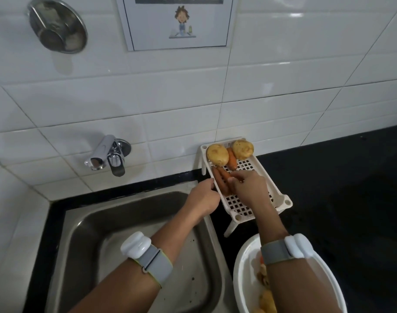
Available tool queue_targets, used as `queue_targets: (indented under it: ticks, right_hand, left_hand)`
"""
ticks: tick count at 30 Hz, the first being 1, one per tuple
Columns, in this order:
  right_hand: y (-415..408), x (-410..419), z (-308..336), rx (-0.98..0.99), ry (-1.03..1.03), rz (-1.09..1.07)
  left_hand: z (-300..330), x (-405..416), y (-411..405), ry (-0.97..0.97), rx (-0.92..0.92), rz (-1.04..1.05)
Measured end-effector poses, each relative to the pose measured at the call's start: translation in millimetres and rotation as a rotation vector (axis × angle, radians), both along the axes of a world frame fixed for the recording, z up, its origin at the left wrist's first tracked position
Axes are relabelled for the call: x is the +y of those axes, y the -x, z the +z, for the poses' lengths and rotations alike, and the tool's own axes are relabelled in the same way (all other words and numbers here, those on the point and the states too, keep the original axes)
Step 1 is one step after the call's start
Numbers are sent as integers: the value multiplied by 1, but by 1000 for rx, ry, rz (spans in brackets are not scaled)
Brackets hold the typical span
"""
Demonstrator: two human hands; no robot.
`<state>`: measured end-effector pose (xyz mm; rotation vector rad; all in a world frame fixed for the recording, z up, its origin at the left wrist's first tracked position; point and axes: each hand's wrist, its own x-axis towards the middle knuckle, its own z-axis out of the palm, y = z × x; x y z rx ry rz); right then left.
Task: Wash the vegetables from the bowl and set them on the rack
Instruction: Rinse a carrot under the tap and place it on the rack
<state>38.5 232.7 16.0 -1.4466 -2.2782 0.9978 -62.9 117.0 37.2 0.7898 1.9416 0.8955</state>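
Nearest me, the white round plastic bowl (242, 267) sits on the black counter (351, 211), partly under my right forearm; yellowish vegetable pieces (266, 299) remain inside. To its left lies the stainless steel sink (134, 222). Beyond the bowl stands the cream perforated plastic rack (240, 207). My right hand (249, 188) rests over its middle, fingers curled and nearly closed onto two orange carrots (222, 180) lying on the grid; I cannot tell whether it grips them or only touches. My left hand (203, 197) is closed on the rack's left rim. Further back the rack holds a third carrot (231, 159) between two yellow potatoes (217, 154). The chrome wall tap (109, 154) is mounted above the sink.
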Motion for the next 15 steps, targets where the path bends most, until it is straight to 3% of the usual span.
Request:
queue_targets:
  ticks: [8,15]
  right_hand:
    - [-61,-19,16,141,-5,-107]
    - [-127,-45,29,220,68,-196]
  left_hand:
    - [12,-12,-31,-131,113,6]
    - [13,-23,-75,-381,162,-82]
